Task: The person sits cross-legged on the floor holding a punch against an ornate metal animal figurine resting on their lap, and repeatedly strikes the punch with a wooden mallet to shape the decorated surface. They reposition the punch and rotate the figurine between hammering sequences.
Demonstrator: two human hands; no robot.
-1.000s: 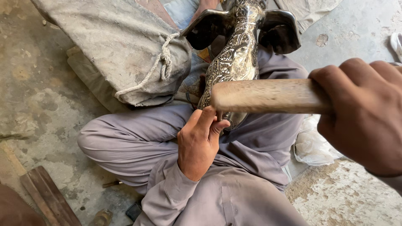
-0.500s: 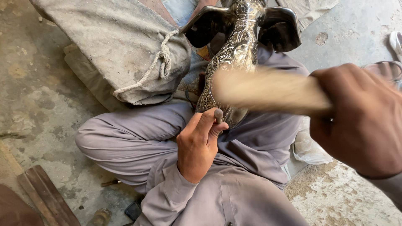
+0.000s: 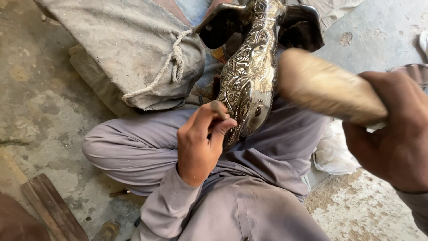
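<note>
1. Engraved metal vessel (image 3: 249, 76), silvery and dark, covered in fine scroll pattern, lies along the person's lap (image 3: 276, 147), narrow end toward the body, wide dark flared parts at the top edge of the view.
2. Left hand (image 3: 198, 143) is closed around a small punch (image 3: 219, 107), thumb and fingers pinched on it; the rounded upper end of the punch shows above the fingers. Its tip is hidden behind the fingers, just against the lower flank of the vessel; actual contact cannot be confirmed.
3. Right hand (image 3: 392, 134) is clenched on the handle of a wooden mallet (image 3: 325, 85). Mallet is blurred; its pale rounded end sits just right of the vessel body, near the punch but apart from it.
4. Person sits cross-legged on the concrete floor (image 3: 40, 102) in grey-lilac trousers and sleeve; the left knee points to the left of the view.
5. Dusty grey sack (image 3: 116, 44), tied with a knotted rope (image 3: 174, 58), rests on the floor beyond the left knee, touching the vessel's upper left side.
6. Crumpled white plastic bag (image 3: 332, 151) lies beside the right thigh, under the right hand.
7. Worn wooden strips (image 3: 53, 207) lie on the floor at lower left, well apart from the hands.
</note>
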